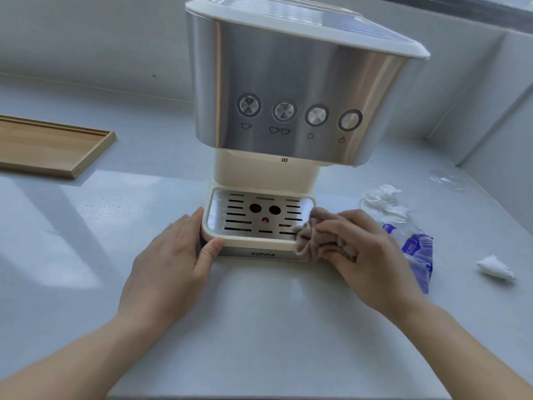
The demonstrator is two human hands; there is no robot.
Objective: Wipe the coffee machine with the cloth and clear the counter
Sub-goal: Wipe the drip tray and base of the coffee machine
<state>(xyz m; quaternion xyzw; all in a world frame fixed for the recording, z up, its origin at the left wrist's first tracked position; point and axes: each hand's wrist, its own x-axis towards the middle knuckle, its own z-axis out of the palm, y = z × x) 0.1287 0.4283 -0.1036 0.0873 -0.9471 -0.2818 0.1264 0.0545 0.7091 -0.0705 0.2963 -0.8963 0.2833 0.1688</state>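
A steel and cream coffee machine (288, 90) stands in the middle of the pale counter (259, 327). Its slotted metal drip tray (248, 215) sits at the front base. My left hand (176, 261) grips the tray's front left corner, thumb on the front edge. My right hand (366, 252) presses a bunched beige cloth (314, 235) onto the tray's front right corner. The cloth covers part of the grille there.
A blue and white tissue packet (421, 258) lies right of the machine, partly under my right hand. Crumpled white tissue (383, 200) sits behind it, and a smaller wad (494, 268) lies farther right. A wooden tray (52, 148) rests at the left. Walls close the back and right.
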